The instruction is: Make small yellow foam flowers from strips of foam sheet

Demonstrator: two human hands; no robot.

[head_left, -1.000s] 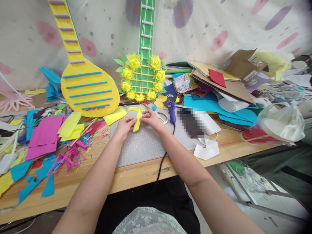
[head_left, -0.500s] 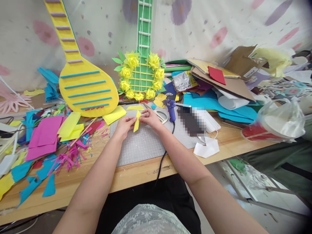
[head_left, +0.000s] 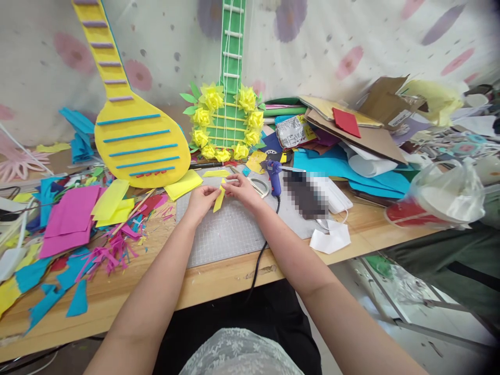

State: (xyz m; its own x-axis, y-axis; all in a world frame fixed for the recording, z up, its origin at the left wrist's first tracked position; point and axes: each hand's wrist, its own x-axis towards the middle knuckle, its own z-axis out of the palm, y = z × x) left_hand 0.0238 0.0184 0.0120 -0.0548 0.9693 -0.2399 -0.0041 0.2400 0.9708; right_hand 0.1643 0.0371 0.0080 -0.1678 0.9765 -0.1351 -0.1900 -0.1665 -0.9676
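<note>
Between my two hands is a narrow strip of yellow crepe paper (head_left: 219,199), tilted above the grey cutting mat (head_left: 222,242). My left hand (head_left: 201,202) pinches its left side with thumb and fingertips. My right hand (head_left: 244,190) is closed on its right edge near the top. Scissors (head_left: 260,186) lie just past my right hand, their blades partly hidden. A blue glue gun (head_left: 274,179) stands to the right of them. Folded yellow paper (head_left: 183,184) and another yellow strip (head_left: 216,173) lie beyond my left hand.
A yellow paper lute shape (head_left: 142,143) and a green one (head_left: 230,112) with yellow paper flowers lean at the back. Magenta paper (head_left: 70,219) and scraps cover the left. Cardboard (head_left: 359,133), a blurred dark object (head_left: 304,195) and a bagged cup (head_left: 417,211) are right.
The yellow strip has turned slightly and shows narrower, and my right fingers have shifted over its upper end. Both hands still hold it in nearly the same place.
</note>
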